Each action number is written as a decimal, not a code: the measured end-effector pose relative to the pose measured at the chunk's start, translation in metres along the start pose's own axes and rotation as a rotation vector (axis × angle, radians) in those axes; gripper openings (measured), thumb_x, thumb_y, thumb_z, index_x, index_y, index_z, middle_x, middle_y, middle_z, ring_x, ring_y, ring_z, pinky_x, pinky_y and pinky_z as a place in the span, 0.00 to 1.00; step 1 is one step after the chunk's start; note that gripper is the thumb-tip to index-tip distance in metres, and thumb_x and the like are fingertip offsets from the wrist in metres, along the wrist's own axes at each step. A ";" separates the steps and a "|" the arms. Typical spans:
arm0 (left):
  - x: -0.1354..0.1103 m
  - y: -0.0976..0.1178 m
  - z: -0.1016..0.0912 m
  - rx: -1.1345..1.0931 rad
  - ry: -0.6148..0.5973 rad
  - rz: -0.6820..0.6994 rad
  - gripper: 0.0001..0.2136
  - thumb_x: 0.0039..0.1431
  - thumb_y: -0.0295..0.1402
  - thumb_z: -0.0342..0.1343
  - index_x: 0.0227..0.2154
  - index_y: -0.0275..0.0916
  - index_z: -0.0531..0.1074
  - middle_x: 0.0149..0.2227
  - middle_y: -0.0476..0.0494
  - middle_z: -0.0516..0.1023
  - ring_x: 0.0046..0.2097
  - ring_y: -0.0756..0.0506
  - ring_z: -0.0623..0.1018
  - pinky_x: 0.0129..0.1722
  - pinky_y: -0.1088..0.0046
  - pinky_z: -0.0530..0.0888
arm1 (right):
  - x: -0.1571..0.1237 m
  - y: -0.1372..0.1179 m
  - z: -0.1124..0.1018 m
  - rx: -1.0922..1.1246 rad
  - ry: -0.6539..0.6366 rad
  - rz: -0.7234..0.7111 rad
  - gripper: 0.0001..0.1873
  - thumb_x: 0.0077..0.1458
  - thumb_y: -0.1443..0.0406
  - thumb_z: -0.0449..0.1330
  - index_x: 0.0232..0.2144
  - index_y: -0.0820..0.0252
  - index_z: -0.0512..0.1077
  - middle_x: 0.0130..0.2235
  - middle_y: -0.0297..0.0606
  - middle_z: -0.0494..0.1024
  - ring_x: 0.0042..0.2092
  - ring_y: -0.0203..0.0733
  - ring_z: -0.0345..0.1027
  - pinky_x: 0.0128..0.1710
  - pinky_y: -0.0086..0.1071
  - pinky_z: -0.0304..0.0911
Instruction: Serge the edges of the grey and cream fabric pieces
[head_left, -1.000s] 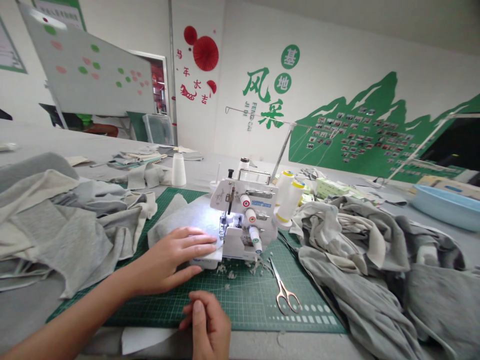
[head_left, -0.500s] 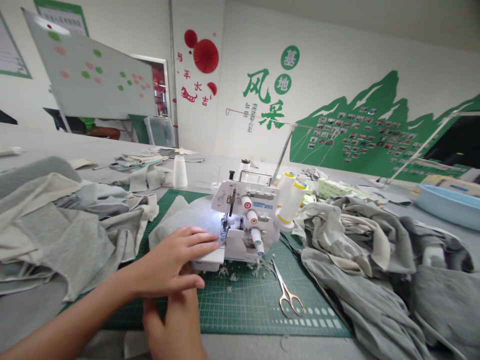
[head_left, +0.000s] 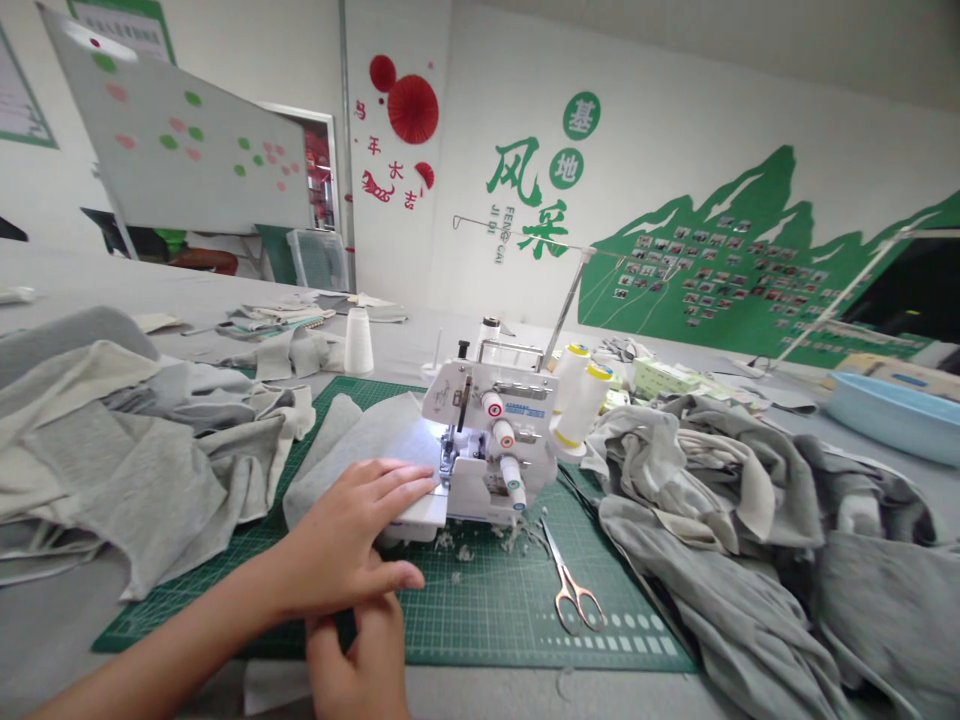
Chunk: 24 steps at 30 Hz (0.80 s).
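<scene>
A white overlock sewing machine [head_left: 491, 430] stands on a green cutting mat [head_left: 480, 620], its lamp lit beside the needle. Grey fabric [head_left: 360, 445] lies on the machine's left side, its right end running to the presser foot [head_left: 447, 455]. My left hand [head_left: 367, 530] rests palm down at the front of this fabric, fingers stretched flat towards the foot and thumb out to the right. Lower down, my right hand [head_left: 360, 655] is partly under my left hand and wrist. Its fingers are hidden, so what it holds cannot be seen.
Scissors [head_left: 571, 585] lie on the mat right of the machine, near lint scraps [head_left: 465, 552]. Grey cloth piles flank it at left [head_left: 135, 450] and right [head_left: 720, 520]. Behind stand a white thread cone [head_left: 359, 342], yellow-capped thread cones [head_left: 587, 402] and a blue basin [head_left: 900, 410].
My right hand has drawn back towards the table's near edge. My left hand stays almost in place by the presser foot. The grey fabric has shifted and spreads flatter on the left.
</scene>
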<state>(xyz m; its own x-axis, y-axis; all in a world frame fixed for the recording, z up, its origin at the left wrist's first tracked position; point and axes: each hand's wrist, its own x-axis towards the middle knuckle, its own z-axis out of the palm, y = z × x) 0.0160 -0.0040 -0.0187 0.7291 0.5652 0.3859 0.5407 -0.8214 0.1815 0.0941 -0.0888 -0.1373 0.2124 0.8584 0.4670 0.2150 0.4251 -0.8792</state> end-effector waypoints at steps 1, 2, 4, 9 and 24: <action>-0.001 0.001 0.000 -0.007 0.001 -0.009 0.38 0.54 0.61 0.56 0.63 0.44 0.63 0.63 0.40 0.68 0.60 0.34 0.68 0.60 0.56 0.64 | -0.002 0.000 -0.001 0.013 0.021 0.001 0.32 0.50 0.74 0.62 0.58 0.53 0.72 0.53 0.46 0.78 0.54 0.59 0.74 0.53 0.48 0.70; -0.002 0.002 -0.001 -0.016 0.001 -0.015 0.38 0.54 0.61 0.57 0.63 0.44 0.63 0.63 0.40 0.69 0.60 0.34 0.68 0.59 0.57 0.64 | -0.004 0.000 -0.002 0.030 0.026 0.002 0.30 0.50 0.73 0.62 0.56 0.52 0.73 0.52 0.45 0.79 0.53 0.58 0.74 0.52 0.48 0.70; -0.003 0.004 -0.002 -0.029 -0.002 -0.020 0.38 0.54 0.60 0.58 0.62 0.44 0.63 0.62 0.40 0.69 0.60 0.35 0.68 0.59 0.58 0.64 | -0.005 0.000 -0.004 0.074 0.014 0.011 0.28 0.51 0.74 0.62 0.54 0.51 0.76 0.51 0.43 0.80 0.52 0.57 0.74 0.53 0.46 0.69; -0.003 0.012 -0.001 -0.017 0.015 -0.021 0.38 0.54 0.59 0.59 0.63 0.44 0.63 0.61 0.40 0.70 0.57 0.35 0.69 0.57 0.57 0.65 | -0.005 0.002 -0.008 0.208 0.127 0.084 0.20 0.50 0.72 0.62 0.46 0.55 0.80 0.45 0.42 0.83 0.47 0.54 0.77 0.47 0.42 0.72; -0.008 0.043 0.021 0.067 0.105 -0.123 0.35 0.49 0.38 0.65 0.61 0.40 0.63 0.63 0.41 0.67 0.59 0.36 0.67 0.59 0.58 0.63 | 0.006 0.005 -0.041 0.397 0.274 0.061 0.04 0.53 0.66 0.67 0.26 0.57 0.80 0.28 0.36 0.80 0.32 0.43 0.73 0.34 0.31 0.69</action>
<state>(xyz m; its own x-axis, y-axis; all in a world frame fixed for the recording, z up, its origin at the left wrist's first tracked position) 0.0421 -0.0421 -0.0332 0.6099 0.6473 0.4572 0.6523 -0.7377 0.1742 0.1358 -0.0938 -0.1348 0.4684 0.8002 0.3744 -0.1741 0.4991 -0.8489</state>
